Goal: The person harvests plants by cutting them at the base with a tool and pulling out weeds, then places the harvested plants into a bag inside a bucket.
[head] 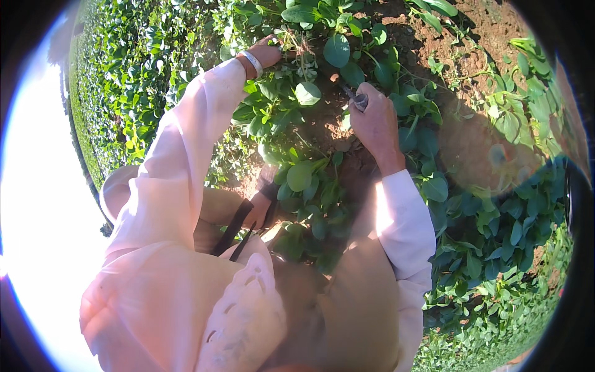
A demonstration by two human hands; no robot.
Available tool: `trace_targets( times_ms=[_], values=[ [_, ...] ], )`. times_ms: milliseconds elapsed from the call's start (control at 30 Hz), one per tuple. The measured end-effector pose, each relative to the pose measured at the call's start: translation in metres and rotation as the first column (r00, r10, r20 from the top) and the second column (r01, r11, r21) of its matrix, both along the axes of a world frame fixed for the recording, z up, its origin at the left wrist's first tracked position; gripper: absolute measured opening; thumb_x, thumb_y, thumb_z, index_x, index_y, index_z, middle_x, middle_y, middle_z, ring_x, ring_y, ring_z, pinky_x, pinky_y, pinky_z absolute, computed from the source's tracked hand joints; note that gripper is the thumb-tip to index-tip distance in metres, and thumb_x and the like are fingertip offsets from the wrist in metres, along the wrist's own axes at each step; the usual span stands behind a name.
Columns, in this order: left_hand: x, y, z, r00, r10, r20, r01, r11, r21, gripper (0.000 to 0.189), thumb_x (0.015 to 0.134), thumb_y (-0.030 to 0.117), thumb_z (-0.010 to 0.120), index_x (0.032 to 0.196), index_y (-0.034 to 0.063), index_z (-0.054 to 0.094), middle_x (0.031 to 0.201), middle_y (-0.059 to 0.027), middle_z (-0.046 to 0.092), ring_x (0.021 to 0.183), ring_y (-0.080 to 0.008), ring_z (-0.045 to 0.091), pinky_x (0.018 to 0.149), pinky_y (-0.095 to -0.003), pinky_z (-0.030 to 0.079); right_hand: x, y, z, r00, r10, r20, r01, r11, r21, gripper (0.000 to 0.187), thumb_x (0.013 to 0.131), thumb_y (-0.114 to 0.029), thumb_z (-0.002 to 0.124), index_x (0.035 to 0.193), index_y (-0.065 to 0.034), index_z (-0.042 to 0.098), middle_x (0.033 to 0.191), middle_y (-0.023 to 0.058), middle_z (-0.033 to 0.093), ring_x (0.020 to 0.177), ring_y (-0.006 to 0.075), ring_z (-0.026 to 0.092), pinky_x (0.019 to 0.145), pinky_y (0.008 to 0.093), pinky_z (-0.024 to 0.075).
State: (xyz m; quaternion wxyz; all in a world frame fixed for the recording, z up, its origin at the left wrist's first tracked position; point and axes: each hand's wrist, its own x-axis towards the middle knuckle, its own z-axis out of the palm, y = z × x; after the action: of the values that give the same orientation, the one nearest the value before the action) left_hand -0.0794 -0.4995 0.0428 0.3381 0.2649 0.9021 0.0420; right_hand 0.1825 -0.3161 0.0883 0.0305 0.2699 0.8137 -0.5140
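My left hand (267,52), with a light bangle at the wrist, is closed around a small uprooted plant (301,45) whose pale roots show beside the fingers. To its right, my right hand (374,116) grips the rounded handle end of a hand tool (360,100). The tool's dark metal shank points up and left toward the brown soil; its working end is hard to make out. Broad-leaved green plants (336,50) stand between and above both hands.
More leafy plants (302,176) grow close to my legs, with a foot in a dark-strapped sandal (260,209) beside them. Bare soil (492,23) lies at the upper right. Dense greenery (121,83) spreads at the left, and shaded plants (483,232) at the right.
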Motion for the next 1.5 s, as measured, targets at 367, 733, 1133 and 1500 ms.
trace_targets(
  times_ms=[367,733,1133,1500],
  values=[
    [0.039,0.028,0.07,0.715,-0.674,-0.185,0.69,0.723,0.035,0.054,0.08,0.006,0.058,0.134,0.0136,0.049,0.131,-0.0148,0.053,0.119,-0.0304,0.052,0.101,-0.0407,0.043,0.026,0.007,0.006,0.992,-0.085,-0.097,0.086,0.996,0.01,0.013,0.076,-0.008,0.062,0.079,-0.0011,0.051,0.068,0.0217,0.058,0.071,0.0455,0.056,0.06,0.05,0.0433],
    [0.028,0.023,0.135,0.523,-0.044,0.851,-0.631,0.651,0.421,0.055,0.082,0.033,0.071,0.127,0.0046,0.056,0.124,-0.0159,0.06,0.114,-0.0261,0.057,0.097,-0.0399,0.046,0.026,0.008,0.011,0.976,-0.137,-0.167,0.097,0.969,-0.228,0.019,0.081,-0.006,0.064,0.077,0.0002,0.046,0.059,0.0139,0.047,0.053,0.029,0.039,0.053,0.0371,0.0393],
    [-0.015,0.008,0.191,0.957,-0.187,0.221,0.197,0.98,-0.027,0.038,0.089,0.013,0.063,0.126,0.0098,0.055,0.11,-0.0055,0.063,0.093,-0.019,0.063,0.081,-0.0306,0.051,0.002,-0.03,0.007,0.973,0.203,-0.107,-0.199,0.979,0.052,0.018,0.076,-0.011,0.066,0.088,-0.005,0.055,0.068,0.0176,0.062,0.07,0.0385,0.063,0.062,0.0471,0.049],
    [0.078,-0.046,0.093,0.63,-0.758,0.169,0.77,0.583,-0.26,0.063,0.057,0.008,0.077,0.117,0.0087,0.055,0.124,-0.0068,0.052,0.119,-0.0289,0.048,0.08,-0.0424,0.055,0.008,-0.026,0.019,0.97,0.241,0.029,-0.239,0.969,-0.059,0.015,0.075,-0.009,0.063,0.085,-0.0044,0.053,0.07,0.019,0.062,0.073,0.0414,0.061,0.064,0.0503,0.046]
  ],
)
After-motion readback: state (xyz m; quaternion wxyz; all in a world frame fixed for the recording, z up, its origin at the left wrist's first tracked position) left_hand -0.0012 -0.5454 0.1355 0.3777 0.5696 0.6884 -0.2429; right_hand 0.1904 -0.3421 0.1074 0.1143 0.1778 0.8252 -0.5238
